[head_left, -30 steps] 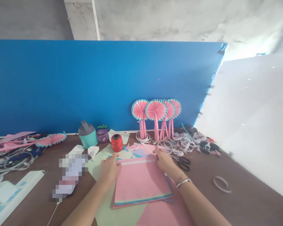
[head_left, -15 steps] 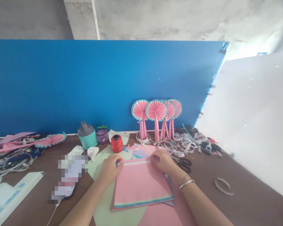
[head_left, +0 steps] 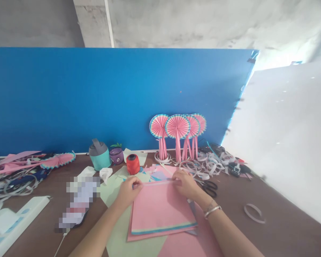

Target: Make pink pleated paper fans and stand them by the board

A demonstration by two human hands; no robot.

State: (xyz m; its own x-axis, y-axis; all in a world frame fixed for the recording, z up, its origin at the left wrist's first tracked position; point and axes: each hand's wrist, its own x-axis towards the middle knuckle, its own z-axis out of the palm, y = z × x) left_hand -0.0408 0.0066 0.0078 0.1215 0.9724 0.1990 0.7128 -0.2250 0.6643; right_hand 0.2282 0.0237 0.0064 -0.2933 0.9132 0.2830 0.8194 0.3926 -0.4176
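Note:
A pink sheet of paper [head_left: 163,207], with yellow and blue stripes along its near edge, lies on another pink sheet whose near edge shows below it. My left hand [head_left: 131,191] pinches the sheet's far left corner between thumb and fingers. At the far right corner my right hand [head_left: 185,184], a bangle at the wrist, is closed on the same sheet. A pale strip runs along the far edge between the two hands. Beneath everything lie larger pale green paper [head_left: 117,235] and pink paper. The fingertips of both hands are partly hidden.
Pink pleated paper fans [head_left: 177,126] stand against the blue partition [head_left: 96,92]. A red thread spool [head_left: 133,165], a purple cup [head_left: 116,156] and a teal container [head_left: 99,157] are at the back. Black scissors [head_left: 210,187] lie right, a phone [head_left: 79,203] left, beside a power strip [head_left: 21,225].
The upper pink sheet has shifted slightly, covering more of the pale strip at the far edge and showing more of the sheet below. My left hand has moved a little to the right.

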